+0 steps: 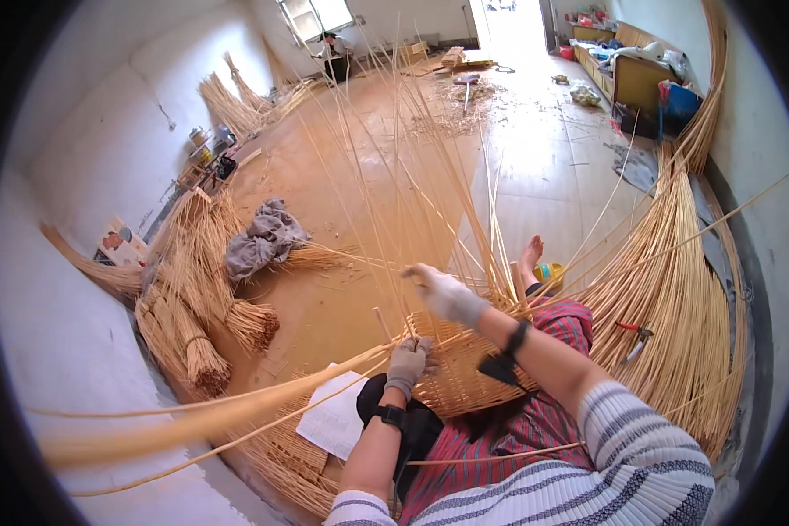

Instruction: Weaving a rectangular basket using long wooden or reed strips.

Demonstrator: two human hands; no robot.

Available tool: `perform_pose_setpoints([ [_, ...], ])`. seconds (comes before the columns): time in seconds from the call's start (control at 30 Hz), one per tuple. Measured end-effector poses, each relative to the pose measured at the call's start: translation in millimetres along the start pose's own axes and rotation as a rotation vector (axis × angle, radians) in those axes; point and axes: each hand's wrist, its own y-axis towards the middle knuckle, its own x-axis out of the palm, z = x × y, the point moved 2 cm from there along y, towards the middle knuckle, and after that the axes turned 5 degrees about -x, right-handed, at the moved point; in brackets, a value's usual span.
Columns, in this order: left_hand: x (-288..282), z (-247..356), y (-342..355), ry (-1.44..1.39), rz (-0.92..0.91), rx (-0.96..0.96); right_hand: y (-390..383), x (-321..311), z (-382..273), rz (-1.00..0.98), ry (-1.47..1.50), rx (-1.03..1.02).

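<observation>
A half-woven wicker basket (473,381) rests tilted on my lap, over a red striped cloth. Long pale rods (454,180) fan upward and outward from its far edge. My left hand (408,364), in a light glove, is closed on the basket's left edge, where several rods run off to the lower left. Above the basket's far side is my gloved right hand (447,295), its fingers pinched at a thin wicker rod (355,255) that stretches leftward. The fingertips of the right hand are slightly blurred.
Bundled rods (180,329) lie at left beside a grey cloth (267,238). A large sheaf (666,289) spreads on my right, with red-handled pliers (637,337) on it. White paper (329,416) lies by my left forearm. Another person (335,54) is far off near the window.
</observation>
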Motion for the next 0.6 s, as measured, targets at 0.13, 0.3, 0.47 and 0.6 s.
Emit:
perform_pose_setpoints([
  [0.13,0,2,1,0.039,0.034,-0.004,47,37,24,-0.088,-0.337,0.17],
  [0.3,3,4,11,-0.027,0.011,-0.112,45,33,26,0.117,-0.208,0.187],
  [0.47,6,12,9,0.097,0.082,-0.009,-57,-21,29,0.603,0.089,0.22],
  [0.6,10,17,0,-0.012,0.055,-0.005,-147,-23,72,0.739,0.633,0.33],
])
